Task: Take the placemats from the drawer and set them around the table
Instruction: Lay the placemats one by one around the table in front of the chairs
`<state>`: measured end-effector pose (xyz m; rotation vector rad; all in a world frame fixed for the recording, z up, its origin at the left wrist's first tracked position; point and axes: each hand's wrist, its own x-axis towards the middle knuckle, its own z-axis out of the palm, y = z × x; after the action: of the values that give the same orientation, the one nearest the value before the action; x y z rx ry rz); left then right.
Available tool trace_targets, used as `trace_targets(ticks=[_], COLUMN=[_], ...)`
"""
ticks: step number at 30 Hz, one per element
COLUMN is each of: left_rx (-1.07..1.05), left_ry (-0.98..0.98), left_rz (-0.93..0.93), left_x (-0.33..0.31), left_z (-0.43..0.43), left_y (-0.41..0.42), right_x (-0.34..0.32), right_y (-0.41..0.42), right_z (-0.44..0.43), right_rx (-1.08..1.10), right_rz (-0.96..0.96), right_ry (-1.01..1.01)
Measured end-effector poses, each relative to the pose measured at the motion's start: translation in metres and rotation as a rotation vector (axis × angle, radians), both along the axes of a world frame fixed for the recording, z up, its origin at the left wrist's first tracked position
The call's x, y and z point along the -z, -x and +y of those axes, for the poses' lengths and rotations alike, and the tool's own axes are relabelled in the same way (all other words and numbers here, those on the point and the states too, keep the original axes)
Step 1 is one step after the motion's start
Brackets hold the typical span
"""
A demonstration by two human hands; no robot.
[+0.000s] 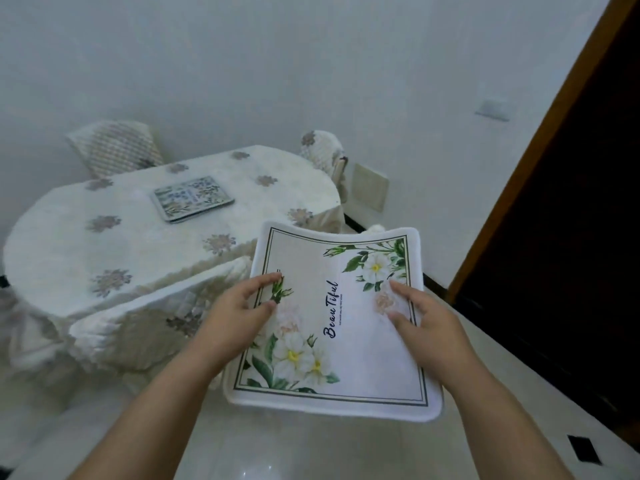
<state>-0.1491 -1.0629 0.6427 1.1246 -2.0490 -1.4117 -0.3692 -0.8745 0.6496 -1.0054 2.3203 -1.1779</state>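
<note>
Step in hand: carrying one mat to a free setting.

**Position of the task's thing.** The floral placemat [349, 344] was held clear of the floor, short of the table [86, 244], which lay at ten o'clock from it. A second placemat [194, 198] lay flat on the tablecloth at eleven o'clock, well apart from the held one. Whether that was one mat or several stacked could not be determined.

**Grip.** The left hand [239, 306] pinched the mat's nine o'clock edge and the right hand [424, 322] its three o'clock edge. Each had two digits on the printed face, and the fingers beneath were hidden. The far edge sagged in the middle, so the mat was judged soft and liable to fold.

**Surroundings.** A covered chair [152, 320] stood tucked against the near rim at nine o'clock from the mat. Two further covered chairs [116, 147] stood at the far side. A dark door [561, 244] stood at three o'clock.

**Recommendations.**
1. Keep both hands on opposite edges until the mat is over the cloth, because a one-handed carry would let it droop.
2. Choose a setting at the rim before a chair and away from the second placemat, with the long side parallel to the edge.
3. Lower the far edge first, then lay the rest flat and smooth outward.
4. Avoid dragging the mat, as the cloth would probably ruck.
</note>
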Motion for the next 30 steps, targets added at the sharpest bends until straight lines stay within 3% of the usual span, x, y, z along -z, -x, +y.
trace_targets(ticks=[13,30], left_rx=[-0.332,-0.303], left_ry=[-0.039,-0.025], left_rz=[0.091,0.011], left_x=[-0.003,0.037], left_z=[-0.067,-0.309], left_y=[0.096,0.226], right_x=[-0.011,0.012], right_y=[0.16,0.282], right_z=[-0.152,-0.403], right_rx=[-0.34,-0.353], right_rz=[0.08,0.185], right_ry=[-0.052,-0.176])
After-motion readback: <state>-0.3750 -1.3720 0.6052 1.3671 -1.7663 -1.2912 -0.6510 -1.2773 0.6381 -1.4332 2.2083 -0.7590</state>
